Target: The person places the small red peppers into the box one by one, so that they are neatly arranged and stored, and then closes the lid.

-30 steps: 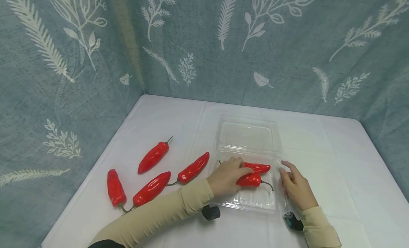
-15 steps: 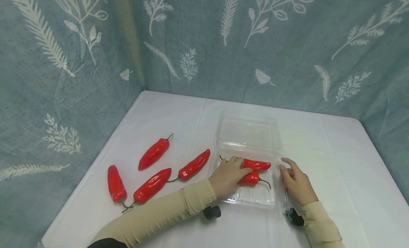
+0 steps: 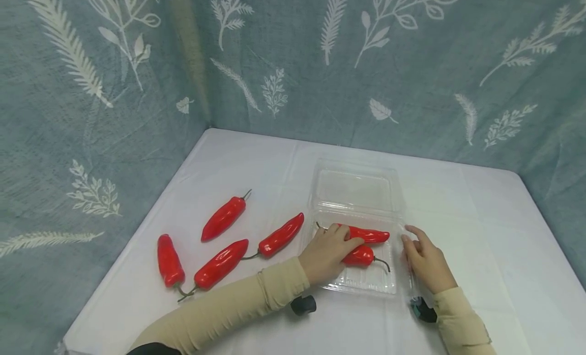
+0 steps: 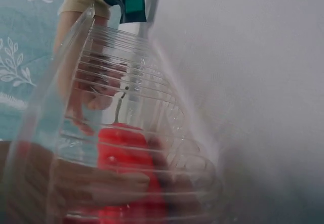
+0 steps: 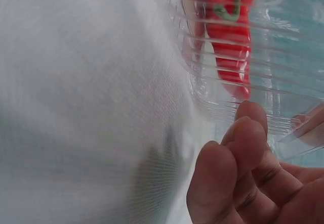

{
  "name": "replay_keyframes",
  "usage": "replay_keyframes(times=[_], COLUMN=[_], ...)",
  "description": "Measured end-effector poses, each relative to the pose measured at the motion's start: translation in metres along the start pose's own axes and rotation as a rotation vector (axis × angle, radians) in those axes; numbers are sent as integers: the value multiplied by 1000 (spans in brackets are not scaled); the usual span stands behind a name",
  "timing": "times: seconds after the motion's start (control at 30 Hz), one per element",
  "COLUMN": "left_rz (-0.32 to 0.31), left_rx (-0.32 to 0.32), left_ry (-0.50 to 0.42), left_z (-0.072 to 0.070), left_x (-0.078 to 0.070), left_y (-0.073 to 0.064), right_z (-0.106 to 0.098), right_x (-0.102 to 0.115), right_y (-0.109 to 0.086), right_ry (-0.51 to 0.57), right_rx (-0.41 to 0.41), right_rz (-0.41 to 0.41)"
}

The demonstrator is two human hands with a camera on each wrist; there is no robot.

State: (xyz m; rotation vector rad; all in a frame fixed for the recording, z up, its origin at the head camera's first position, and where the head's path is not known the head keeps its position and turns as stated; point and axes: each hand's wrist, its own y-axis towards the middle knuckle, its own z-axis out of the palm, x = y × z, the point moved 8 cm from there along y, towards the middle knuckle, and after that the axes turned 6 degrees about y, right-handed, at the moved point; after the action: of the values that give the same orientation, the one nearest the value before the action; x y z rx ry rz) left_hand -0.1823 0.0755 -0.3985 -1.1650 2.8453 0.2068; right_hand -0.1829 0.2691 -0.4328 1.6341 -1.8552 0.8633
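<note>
While my left hand (image 3: 326, 256) curls its fingers round a glossy, tapered red pepper (image 3: 359, 256) in the clear, ribbed plastic container (image 3: 373, 284), right of frame centre, my right hand (image 3: 428, 263) lies relaxed beside its thin rim; white cloth-covered desk (image 3: 499, 263) gives room at far right.

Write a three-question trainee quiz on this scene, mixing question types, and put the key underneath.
1. Count: how many long, glossy red peppers lie on the white cloth-covered table, outside the clear, rectangular plastic container?

2. True or false: the container's clear plastic lid is folded shut over its contents.

3. Multiple choice: what grips the nearer pepper inside the container?
A. the left hand
B. the right hand
C. both hands together

Key:
1. Four.
2. False; the lid lies open on the container's far side.
3. A.
</note>
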Motion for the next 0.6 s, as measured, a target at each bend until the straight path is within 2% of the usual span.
replay_keyframes(times=[0.2, 0.3, 0.4, 0.6], left_rz=[-7, -29, -71, -179], left_rx=[-6, -2, -11, -72], left_ry=[18, 5, -24, -97], left_z=[-7, -14, -22, -42], left_x=[3, 8, 18, 47], left_y=[-7, -12, -19, -38], right_z=[2, 1, 1, 2], right_x=[-1, -1, -1, 0], right_y=[0, -1, -1, -1], right_ry=[3, 1, 2, 6], right_rx=[7, 9, 8, 7], right_rz=[4, 6, 1, -10])
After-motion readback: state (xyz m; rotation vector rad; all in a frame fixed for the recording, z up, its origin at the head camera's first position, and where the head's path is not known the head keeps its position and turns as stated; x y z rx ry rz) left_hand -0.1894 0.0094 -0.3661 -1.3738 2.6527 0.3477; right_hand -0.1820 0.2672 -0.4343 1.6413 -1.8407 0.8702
